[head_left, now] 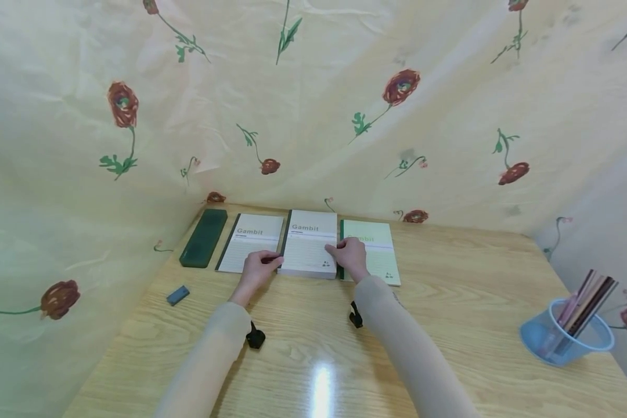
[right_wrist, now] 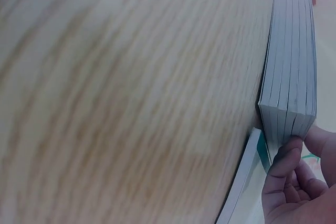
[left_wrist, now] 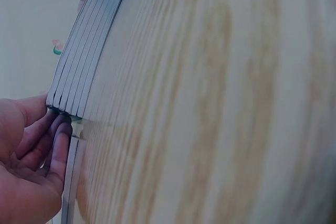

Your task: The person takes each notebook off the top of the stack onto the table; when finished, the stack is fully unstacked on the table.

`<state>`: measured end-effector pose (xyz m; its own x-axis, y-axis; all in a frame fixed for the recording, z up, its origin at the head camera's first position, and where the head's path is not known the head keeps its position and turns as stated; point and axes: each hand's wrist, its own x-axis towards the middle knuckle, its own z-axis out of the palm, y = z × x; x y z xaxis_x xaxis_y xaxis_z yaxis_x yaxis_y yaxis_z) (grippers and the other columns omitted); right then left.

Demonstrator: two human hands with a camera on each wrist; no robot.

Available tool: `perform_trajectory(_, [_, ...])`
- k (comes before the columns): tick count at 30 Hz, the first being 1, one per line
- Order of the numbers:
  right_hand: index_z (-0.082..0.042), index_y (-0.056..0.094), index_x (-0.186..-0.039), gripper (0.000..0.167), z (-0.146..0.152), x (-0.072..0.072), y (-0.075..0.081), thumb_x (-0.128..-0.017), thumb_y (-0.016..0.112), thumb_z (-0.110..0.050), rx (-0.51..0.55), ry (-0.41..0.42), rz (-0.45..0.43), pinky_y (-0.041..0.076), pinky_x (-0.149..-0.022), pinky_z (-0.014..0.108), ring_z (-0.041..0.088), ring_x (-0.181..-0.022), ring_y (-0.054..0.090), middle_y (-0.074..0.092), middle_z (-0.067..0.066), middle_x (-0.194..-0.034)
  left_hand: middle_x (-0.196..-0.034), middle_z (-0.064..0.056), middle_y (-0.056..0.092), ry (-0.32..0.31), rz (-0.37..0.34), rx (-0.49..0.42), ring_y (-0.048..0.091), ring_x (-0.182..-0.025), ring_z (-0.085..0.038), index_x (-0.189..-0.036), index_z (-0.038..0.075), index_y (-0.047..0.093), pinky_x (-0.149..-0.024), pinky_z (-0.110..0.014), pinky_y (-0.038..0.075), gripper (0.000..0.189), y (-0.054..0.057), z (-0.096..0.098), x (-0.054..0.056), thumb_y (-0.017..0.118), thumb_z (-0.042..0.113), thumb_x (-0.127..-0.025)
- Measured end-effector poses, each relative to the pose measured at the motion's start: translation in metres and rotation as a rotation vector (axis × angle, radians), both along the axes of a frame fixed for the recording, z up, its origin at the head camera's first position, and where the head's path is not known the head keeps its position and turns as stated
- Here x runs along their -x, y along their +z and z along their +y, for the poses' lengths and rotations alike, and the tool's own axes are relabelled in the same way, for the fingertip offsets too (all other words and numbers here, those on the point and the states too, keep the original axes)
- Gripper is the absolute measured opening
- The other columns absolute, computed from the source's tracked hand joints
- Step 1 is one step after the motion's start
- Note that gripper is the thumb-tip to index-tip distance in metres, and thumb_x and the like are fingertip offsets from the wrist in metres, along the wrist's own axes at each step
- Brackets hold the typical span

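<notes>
In the head view a thick stack of notebooks [head_left: 309, 241], its white top cover marked "Gambit", lies between a white notebook [head_left: 253, 235] on the left and a green notebook [head_left: 380, 255] on the right. My left hand [head_left: 258, 269] grips the stack's left side near the front, thumb at the upper edge and fingers curled against the spines. On the opposite side, my right hand [head_left: 351, 255] pinches the stack with thumb and forefinger, partly covering the green notebook. Several layers of the stack [right_wrist: 289, 66] show edge-on in the right wrist view.
A dark green case [head_left: 204, 238] lies at the far left, with a small blue eraser-like block [head_left: 178, 295] in front of it. At the right stands a blue cup [head_left: 540, 334] holding several pens or pencils [head_left: 585, 305]. A flowered cloth [head_left: 313, 104] hangs behind the table [head_left: 460, 290].
</notes>
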<state>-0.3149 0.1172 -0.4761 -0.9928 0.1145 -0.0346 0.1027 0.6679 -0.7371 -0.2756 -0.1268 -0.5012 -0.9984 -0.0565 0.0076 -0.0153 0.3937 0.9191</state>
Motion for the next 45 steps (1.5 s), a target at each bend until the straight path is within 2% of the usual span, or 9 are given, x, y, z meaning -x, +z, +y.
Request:
perform_trajectory(10, [-0.001, 0.071, -0.086, 0.031, 0.003, 0.000, 0.001, -0.091, 0.075, -0.031, 0.003, -0.008, -0.007, 0.044, -0.058, 0.028, 0.020, -0.069, 0.057, 0.067, 0.010, -0.082, -0.106, -0.012, 0.071, -0.003, 0.018, 0.009, 0.063, -0.099, -0.026, -0.111, 0.000, 0.073, -0.088, -0.041, 0.051, 0.025, 0.000, 0.001, 0.001, 0.070, 0.019, -0.095])
perform_trajectory(15, [0.000, 0.070, -0.094, 0.032, 0.007, -0.002, 0.002, -0.092, 0.073, -0.032, 0.030, -0.015, -0.019, 0.048, -0.066, 0.033, 0.023, -0.079, 0.059, 0.068, 0.012, -0.091, -0.104, -0.014, 0.071, -0.002, 0.041, 0.026, 0.063, -0.098, -0.027, -0.109, -0.002, 0.073, -0.088, -0.041, 0.050, 0.022, 0.000, 0.002, 0.001, 0.068, 0.015, -0.096])
perform_trajectory(19, [0.000, 0.069, -0.099, 0.034, 0.011, -0.006, 0.002, -0.091, 0.073, -0.033, 0.032, -0.019, -0.022, 0.051, -0.074, 0.037, 0.025, -0.086, 0.062, 0.068, 0.014, -0.097, -0.104, -0.013, 0.071, -0.002, 0.032, 0.024, 0.063, -0.097, -0.026, -0.109, -0.002, 0.073, -0.087, -0.041, 0.050, 0.020, 0.000, 0.002, -0.001, 0.069, 0.012, -0.095])
perform_trajectory(25, [0.003, 0.069, -0.109, 0.038, 0.022, -0.009, 0.008, -0.091, 0.074, -0.030, 0.064, -0.013, -0.004, 0.053, -0.076, 0.037, 0.027, -0.089, 0.066, 0.071, 0.017, -0.103, -0.105, -0.013, 0.071, 0.007, 0.022, 0.024, 0.062, -0.098, -0.026, -0.110, -0.001, 0.073, -0.088, -0.041, 0.050, 0.020, -0.001, 0.003, -0.003, 0.068, 0.011, -0.095])
perform_trajectory(28, [0.006, 0.066, -0.116, 0.042, 0.031, -0.007, 0.010, -0.092, 0.073, -0.028, 0.140, -0.014, -0.024, 0.055, -0.076, 0.035, 0.028, -0.094, 0.067, 0.069, 0.020, -0.110, -0.105, -0.013, 0.071, 0.006, 0.021, 0.020, 0.062, -0.099, -0.026, -0.110, -0.001, 0.073, -0.089, -0.041, 0.050, 0.020, 0.000, 0.003, -0.003, 0.068, 0.012, -0.095])
perform_trajectory(32, [0.005, 0.063, -0.124, 0.046, 0.048, -0.004, 0.012, -0.094, 0.071, -0.029, 0.233, -0.018, -0.079, 0.055, -0.073, 0.031, 0.026, -0.095, 0.067, 0.067, 0.020, -0.117, -0.105, -0.013, 0.071, -0.001, 0.017, 0.017, 0.063, -0.098, -0.026, -0.110, -0.001, 0.073, -0.087, -0.040, 0.050, 0.020, 0.002, 0.003, -0.004, 0.069, 0.011, -0.095])
perform_trajectory(36, [0.004, 0.060, -0.127, 0.050, 0.072, -0.004, 0.014, -0.094, 0.070, -0.031, 0.276, -0.019, -0.100, 0.054, -0.072, 0.029, 0.022, -0.090, 0.066, 0.066, 0.020, -0.117, -0.104, -0.013, 0.071, 0.000, 0.005, 0.014, 0.063, -0.097, -0.026, -0.110, -0.001, 0.073, -0.087, -0.040, 0.050, 0.019, 0.003, 0.002, -0.003, 0.069, 0.011, -0.095])
perform_trajectory(45, [0.007, 0.055, -0.131, 0.055, 0.145, -0.012, 0.011, -0.096, 0.067, -0.034, 0.268, 0.007, -0.086, 0.050, -0.073, 0.023, 0.011, -0.084, 0.061, 0.067, 0.018, -0.114, -0.104, -0.012, 0.071, -0.005, 0.006, 0.021, 0.062, -0.097, -0.025, -0.109, -0.001, 0.074, -0.086, -0.040, 0.050, 0.020, 0.002, -0.001, -0.002, 0.070, 0.011, -0.095])
